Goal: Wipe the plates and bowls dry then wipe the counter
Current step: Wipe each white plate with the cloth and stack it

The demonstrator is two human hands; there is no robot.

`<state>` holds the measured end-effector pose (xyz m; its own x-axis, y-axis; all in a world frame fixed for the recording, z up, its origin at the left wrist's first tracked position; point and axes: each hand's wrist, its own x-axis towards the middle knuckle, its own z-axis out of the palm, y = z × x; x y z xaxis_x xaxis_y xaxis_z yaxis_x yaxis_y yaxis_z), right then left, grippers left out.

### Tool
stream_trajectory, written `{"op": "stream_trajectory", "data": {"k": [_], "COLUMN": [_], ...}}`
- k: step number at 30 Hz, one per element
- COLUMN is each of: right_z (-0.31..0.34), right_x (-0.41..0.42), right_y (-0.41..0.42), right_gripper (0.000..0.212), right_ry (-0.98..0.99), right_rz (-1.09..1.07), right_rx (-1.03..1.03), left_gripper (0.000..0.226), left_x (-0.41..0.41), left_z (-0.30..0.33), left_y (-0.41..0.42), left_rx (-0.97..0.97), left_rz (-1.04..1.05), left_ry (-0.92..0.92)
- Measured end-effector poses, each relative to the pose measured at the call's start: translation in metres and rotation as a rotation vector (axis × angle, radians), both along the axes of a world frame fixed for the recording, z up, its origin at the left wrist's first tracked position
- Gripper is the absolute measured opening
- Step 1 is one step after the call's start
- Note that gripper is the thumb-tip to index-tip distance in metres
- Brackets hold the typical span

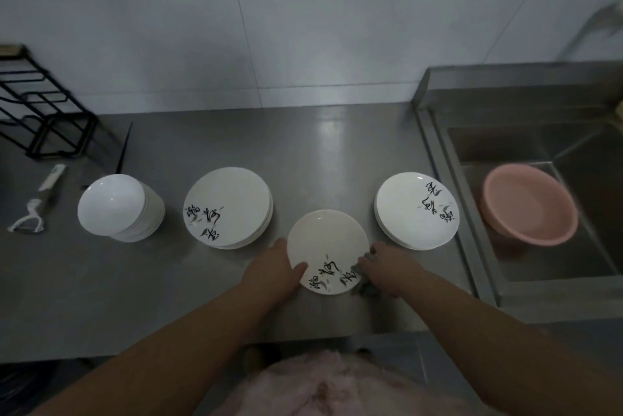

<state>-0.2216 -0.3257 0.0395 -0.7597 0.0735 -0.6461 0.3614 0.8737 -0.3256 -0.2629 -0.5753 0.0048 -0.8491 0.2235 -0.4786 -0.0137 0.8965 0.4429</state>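
A: Plate (325,243) w/ black lettering sits mid-counter (168,280), front edge, btwn the two plate stacks.
B: Who's got it?
A: Left hand (273,272) curls round its left rim, thumb on top, prob. to steady it. Right hand (387,269) clutches a grey cloth (365,284) at the right rim, so it looks like drying.
B: Rest?
A: Left stack (227,208), right stack (416,210), bowls (116,205) far left. Maybe done vs. wet, can't tell.

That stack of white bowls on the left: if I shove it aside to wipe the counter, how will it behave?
The stack of bowls leans visibly, so a push near its top would probably tip it. It looks like glazed ceramic: likely heavy, stiff and breakable. On the smooth steel counter it may slide readily if pushed low.
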Motion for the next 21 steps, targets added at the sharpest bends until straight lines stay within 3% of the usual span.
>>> {"op": "stream_trajectory", "data": {"k": [2,4,8,12,15,18,21], "right_z": [0.005,0.004,0.009,0.044,0.079,0.101,0.123], "right_x": [0.003,0.0,-0.001,-0.011,-0.019,-0.03,-0.036], "right_y": [-0.009,-0.01,-0.008,-0.01,-0.015,-0.014,-0.013], "right_gripper": [0.039,0.018,0.019,0.03,0.037,0.051,0.043], "right_ry": [-0.066,-0.025,-0.059,-0.003,0.128,0.382,0.565], "right_rz": [0.075,0.013,-0.082,-0.24,-0.429,-0.595,-0.649], "right_rx": [0.044,0.085,0.104,-0.003,-0.148,-0.264,-0.348], "left_gripper": [0.058,0.056,0.052,0.062,0.074,0.1,0.086], "left_x": [-0.004,-0.006,-0.012,-0.021,-0.031,-0.038,-0.049], "left_z": [-0.002,-0.001,0.009,0.038,0.073,0.112,0.145], "left_y": [0.003,0.007,0.009,0.008,0.013,0.02,0.026], "left_rx": [-0.024,-0.027,-0.018,0.087,0.159,0.38,0.636], "left_rz": [0.02,0.046,0.067,0.129,0.169,0.307,0.45], "left_ry": [-0.028,-0.05,-0.1,-0.101,-0.031,-0.044,-0.084]}}
